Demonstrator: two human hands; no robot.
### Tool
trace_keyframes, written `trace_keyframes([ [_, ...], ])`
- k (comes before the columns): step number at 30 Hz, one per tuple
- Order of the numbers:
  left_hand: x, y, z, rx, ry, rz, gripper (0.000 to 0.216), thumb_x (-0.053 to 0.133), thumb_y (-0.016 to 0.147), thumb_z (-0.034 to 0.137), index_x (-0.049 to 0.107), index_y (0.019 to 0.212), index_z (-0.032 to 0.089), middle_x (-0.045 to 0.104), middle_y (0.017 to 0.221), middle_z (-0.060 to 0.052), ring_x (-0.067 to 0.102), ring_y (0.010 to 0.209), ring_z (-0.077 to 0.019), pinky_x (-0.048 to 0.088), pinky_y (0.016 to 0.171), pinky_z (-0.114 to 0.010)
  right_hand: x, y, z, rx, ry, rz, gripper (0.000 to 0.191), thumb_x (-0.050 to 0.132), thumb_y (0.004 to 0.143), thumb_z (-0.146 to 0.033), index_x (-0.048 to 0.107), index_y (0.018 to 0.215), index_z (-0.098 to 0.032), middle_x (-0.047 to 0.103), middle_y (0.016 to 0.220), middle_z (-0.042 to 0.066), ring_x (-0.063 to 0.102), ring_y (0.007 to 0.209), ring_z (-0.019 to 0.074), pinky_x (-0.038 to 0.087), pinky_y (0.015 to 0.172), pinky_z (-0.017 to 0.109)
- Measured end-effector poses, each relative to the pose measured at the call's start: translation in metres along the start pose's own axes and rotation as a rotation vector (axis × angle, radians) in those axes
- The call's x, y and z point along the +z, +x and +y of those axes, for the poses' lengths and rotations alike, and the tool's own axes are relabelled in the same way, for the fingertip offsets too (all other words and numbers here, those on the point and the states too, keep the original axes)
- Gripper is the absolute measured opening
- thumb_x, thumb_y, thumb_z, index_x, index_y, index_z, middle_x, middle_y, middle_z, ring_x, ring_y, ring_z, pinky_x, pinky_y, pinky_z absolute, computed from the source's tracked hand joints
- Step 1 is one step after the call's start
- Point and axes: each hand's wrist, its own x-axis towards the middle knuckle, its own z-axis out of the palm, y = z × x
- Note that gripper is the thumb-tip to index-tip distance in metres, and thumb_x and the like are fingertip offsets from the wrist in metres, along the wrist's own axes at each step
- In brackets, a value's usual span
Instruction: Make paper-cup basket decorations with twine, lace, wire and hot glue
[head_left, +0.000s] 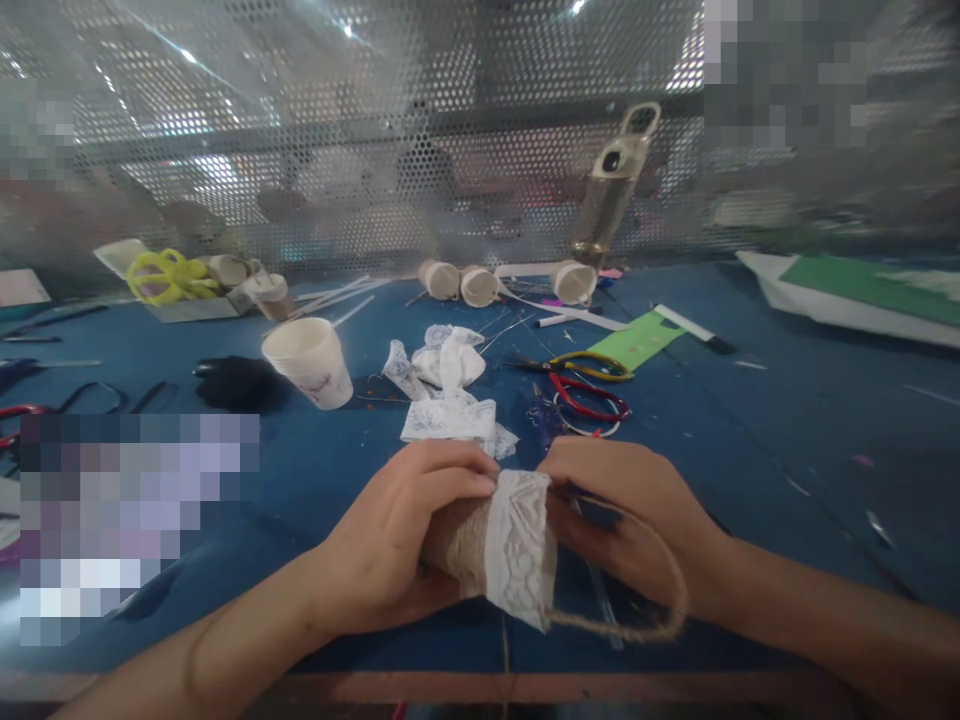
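Observation:
My left hand (405, 530) is wrapped round a cup covered in brown jute twine (461, 540), held on its side just above the blue table (750, 440). A band of white lace (517, 545) runs round the cup's rim. My right hand (626, 510) is closed at the cup's mouth, fingers pressed on the lace edge. A loop of jute cord (660, 600) hangs from the cup under my right wrist.
Loose lace strips (450, 400) lie beyond my hands, beside a white paper cup (311, 360). Scissors with yellow and red handles (585, 385), a green card (637, 340), several small cups (480, 283), a bottle (611, 190) and a mesh screen stand farther back.

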Motion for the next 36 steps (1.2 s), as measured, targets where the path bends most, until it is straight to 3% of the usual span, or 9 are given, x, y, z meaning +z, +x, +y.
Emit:
trace_keyframes([
  [8, 0.001, 0.003, 0.000, -0.052, 0.017, 0.027, 0.076, 0.075, 0.072, 0.004, 0.040, 0.136, 0.024, 0.056, 0.131, -0.014, 0.057, 0.121, -0.0288, 0.050, 0.102, -0.045, 0.004, 0.001, 0.007, 0.095, 0.009, -0.004, 0.028, 0.051, 0.101, -0.029, 0.059, 0.075, -0.022, 0.066, 0.068, 0.000, 0.063, 0.063, 0.0140, 0.046, 0.060, 0.024],
  [12, 0.002, 0.005, -0.001, -0.213, 0.022, 0.080, 0.069, 0.075, 0.075, 0.008, 0.041, 0.132, 0.026, 0.056, 0.129, -0.012, 0.058, 0.122, -0.0295, 0.051, 0.100, -0.045, 0.001, 0.000, 0.009, 0.207, 0.067, 0.031, 0.007, 0.064, 0.095, -0.030, 0.065, 0.097, -0.023, 0.074, 0.080, -0.001, 0.070, 0.068, 0.0147, 0.051, 0.061, 0.022],
  [14, 0.002, 0.004, -0.001, -0.309, 0.004, 0.084, 0.068, 0.075, 0.076, 0.011, 0.041, 0.132, 0.027, 0.056, 0.131, -0.013, 0.059, 0.122, -0.0306, 0.052, 0.098, -0.045, -0.003, -0.001, 0.007, 0.220, 0.075, 0.079, 0.017, 0.068, 0.092, -0.025, 0.064, 0.108, -0.024, 0.076, 0.084, -0.001, 0.071, 0.068, 0.0140, 0.053, 0.061, 0.021],
  [17, 0.000, 0.003, -0.001, -0.383, -0.055, 0.061, 0.067, 0.077, 0.079, 0.021, 0.040, 0.135, 0.028, 0.058, 0.132, -0.012, 0.062, 0.117, -0.0300, 0.054, 0.094, -0.044, -0.009, -0.004, 0.003, 0.118, 0.090, 0.115, 0.009, 0.066, 0.094, -0.029, 0.067, 0.101, -0.024, 0.075, 0.077, -0.001, 0.069, 0.061, 0.0130, 0.053, 0.059, 0.022],
  [22, -0.004, 0.007, 0.002, -0.442, -0.153, -0.091, 0.066, 0.079, 0.084, 0.031, 0.043, 0.140, 0.029, 0.061, 0.136, -0.009, 0.062, 0.120, -0.0273, 0.053, 0.101, -0.042, -0.015, -0.004, 0.001, 0.063, 0.245, 0.085, 0.029, 0.055, 0.102, -0.039, 0.069, 0.083, -0.023, 0.066, 0.057, -0.005, 0.055, 0.042, 0.0064, 0.043, 0.046, 0.019],
  [26, -0.002, 0.007, 0.002, -0.489, -0.162, -0.128, 0.070, 0.077, 0.086, 0.034, 0.041, 0.146, 0.027, 0.058, 0.144, -0.013, 0.060, 0.128, -0.0304, 0.051, 0.107, -0.049, -0.016, -0.004, 0.002, 0.244, 0.376, 0.090, 0.039, 0.050, 0.103, -0.045, 0.070, 0.080, -0.022, 0.047, 0.040, -0.008, 0.041, 0.032, 0.0056, 0.032, 0.036, 0.019],
  [29, -0.001, 0.004, 0.001, -0.476, -0.117, -0.116, 0.074, 0.076, 0.087, 0.035, 0.036, 0.149, 0.025, 0.062, 0.139, -0.016, 0.063, 0.123, -0.0307, 0.053, 0.103, -0.051, -0.023, 0.000, 0.006, 0.401, 0.446, 0.146, 0.039, 0.055, 0.100, -0.050, 0.070, 0.079, -0.021, 0.041, 0.038, -0.009, 0.036, 0.031, 0.0060, 0.027, 0.034, 0.021],
  [32, -0.003, 0.004, 0.002, -0.425, -0.016, -0.161, 0.055, 0.069, 0.093, 0.034, 0.045, 0.140, 0.022, 0.067, 0.127, -0.015, 0.066, 0.115, -0.0283, 0.056, 0.096, -0.047, -0.037, 0.012, 0.017, 0.482, 0.422, 0.204, 0.032, 0.057, 0.100, -0.043, 0.070, 0.084, -0.019, 0.040, 0.040, -0.009, 0.036, 0.034, 0.0050, 0.027, 0.038, 0.024],
  [36, -0.004, 0.006, 0.004, -0.295, -0.003, -0.248, 0.009, 0.059, 0.098, 0.020, 0.064, 0.105, 0.020, 0.072, 0.108, -0.007, 0.066, 0.104, -0.0230, 0.053, 0.093, -0.040, -0.058, 0.040, 0.035, 0.528, 0.358, 0.224, 0.031, 0.049, 0.103, -0.037, 0.069, 0.092, -0.015, 0.045, 0.048, -0.008, 0.037, 0.040, 0.0018, 0.029, 0.046, 0.026],
])
